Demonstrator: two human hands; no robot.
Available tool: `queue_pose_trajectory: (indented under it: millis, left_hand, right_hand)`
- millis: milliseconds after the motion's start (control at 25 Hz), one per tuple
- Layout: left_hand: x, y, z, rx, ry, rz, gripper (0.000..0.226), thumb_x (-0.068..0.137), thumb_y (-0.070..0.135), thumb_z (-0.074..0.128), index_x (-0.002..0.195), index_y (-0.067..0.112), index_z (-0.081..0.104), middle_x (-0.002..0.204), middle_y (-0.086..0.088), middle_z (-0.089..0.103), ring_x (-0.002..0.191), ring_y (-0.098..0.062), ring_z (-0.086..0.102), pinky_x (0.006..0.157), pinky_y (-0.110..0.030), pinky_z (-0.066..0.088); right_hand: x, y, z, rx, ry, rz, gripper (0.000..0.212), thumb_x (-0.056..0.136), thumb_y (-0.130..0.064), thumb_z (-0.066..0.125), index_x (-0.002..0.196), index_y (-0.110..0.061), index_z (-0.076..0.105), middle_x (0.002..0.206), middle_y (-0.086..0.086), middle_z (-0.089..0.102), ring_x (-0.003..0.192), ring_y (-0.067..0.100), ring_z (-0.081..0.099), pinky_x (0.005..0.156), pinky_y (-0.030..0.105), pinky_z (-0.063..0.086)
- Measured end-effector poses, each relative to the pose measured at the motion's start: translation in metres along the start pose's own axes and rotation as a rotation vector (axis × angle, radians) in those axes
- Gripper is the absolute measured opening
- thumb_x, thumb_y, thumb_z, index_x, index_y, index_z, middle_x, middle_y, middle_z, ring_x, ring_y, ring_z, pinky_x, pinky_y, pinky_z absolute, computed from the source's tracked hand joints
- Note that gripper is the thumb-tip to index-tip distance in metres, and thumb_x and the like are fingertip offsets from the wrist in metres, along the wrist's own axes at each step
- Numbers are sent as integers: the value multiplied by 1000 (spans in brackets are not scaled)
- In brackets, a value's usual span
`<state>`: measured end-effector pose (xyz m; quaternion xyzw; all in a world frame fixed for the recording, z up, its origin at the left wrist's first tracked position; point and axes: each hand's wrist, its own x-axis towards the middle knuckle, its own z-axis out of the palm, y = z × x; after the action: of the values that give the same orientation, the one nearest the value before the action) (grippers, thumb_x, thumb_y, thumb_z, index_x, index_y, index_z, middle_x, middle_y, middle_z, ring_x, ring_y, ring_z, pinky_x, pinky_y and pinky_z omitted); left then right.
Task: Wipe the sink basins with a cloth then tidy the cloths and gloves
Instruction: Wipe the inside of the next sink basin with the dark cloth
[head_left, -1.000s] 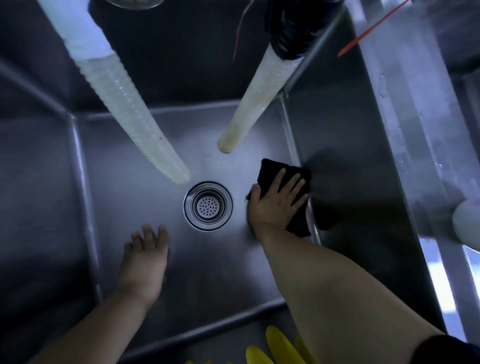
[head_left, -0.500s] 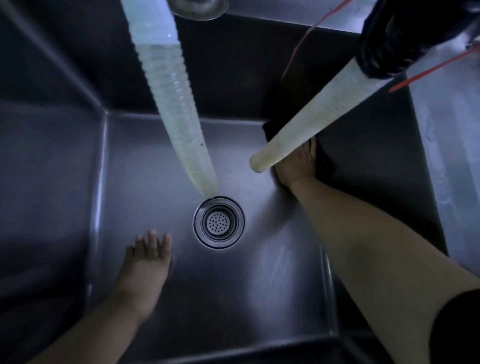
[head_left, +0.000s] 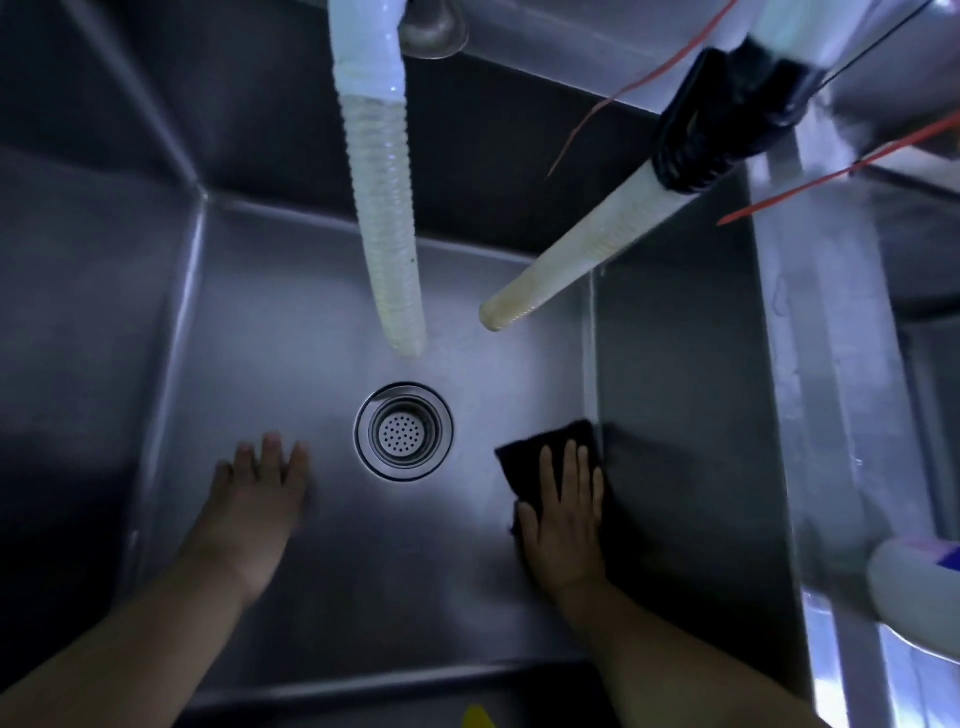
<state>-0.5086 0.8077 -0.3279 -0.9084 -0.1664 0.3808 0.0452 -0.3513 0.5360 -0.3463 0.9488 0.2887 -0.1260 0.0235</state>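
**While the cloth runs along the wall, the corner may stay unwiped**

While the person leans over the steel sink basin (head_left: 291, 322), the right hand (head_left: 566, 525) presses a dark cloth (head_left: 535, 457) flat on the basin floor, just beside the right wall. Its fingers are straight and close together on top of the cloth; they do not curl round it. The left hand (head_left: 260, 499) rests flat on the floor left of the drain strainer (head_left: 404, 431), fingers straight and a little spread, holding nothing.

I think the main risk is the cloth slipping out from under the flat palm, because nothing pinches it and the steel looks wet. A hard push toward the wall could also fold the cloth and leave the seam there untouched. Two ribbed hoses (head_left: 384, 218) (head_left: 566, 270) hang over the basin, and a raised arm could knock them.

Much is hard to make out. The light is dim and the basin walls are almost black, so I cannot tell which parts are already wiped. The part of the cloth under the hand is hidden. At the bottom edge only a yellow tip (head_left: 480, 718) shows, maybe a glove. A white bottle (head_left: 914, 587) on the right is cut off by the frame.
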Motion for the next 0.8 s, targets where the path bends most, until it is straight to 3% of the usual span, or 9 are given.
queue_pose_trajectory:
  millis: [120,280,400,560,800]
  left_hand:
    - [0,1,1,-13,6,-11,62,97,11,29,148,2,-6,155,-26,0,141,-42,15,113,-47,21]
    - [1,2,4,-5,-28,-4,61,95,0,21,147,2,-9,153,-32,-5,140,-48,11,113,-51,18]
    - [4,3,5,8,-17,-11,60,94,0,20,147,2,-8,153,-32,-3,140,-47,14,112,-51,20]
    - [3,4,5,2,-12,-14,60,95,0,22,147,2,-8,152,-33,-2,139,-48,14,111,-52,21]
    - [-1,-5,1,-18,-32,30,68,95,4,30,146,2,-14,152,-33,-6,140,-49,11,114,-51,18]
  right_hand:
    - [2,-2,-4,-32,-5,-2,66,88,-40,35,142,-2,34,149,28,26,142,37,14,114,44,2]
    - [92,-4,-25,-138,-16,52,65,97,-35,30,149,-4,5,156,25,0,146,32,-4,117,40,-14]
    - [162,3,-50,-351,-17,24,65,98,-32,29,149,-1,1,156,25,3,146,31,-1,118,43,-10]
    - [189,11,-68,-591,-137,-23,65,99,-32,23,148,1,-4,157,23,0,145,32,-4,117,47,-9]
    - [209,-20,-62,-168,-143,153,64,99,-36,26,151,-8,-1,158,17,-7,145,28,-12,116,44,-13]
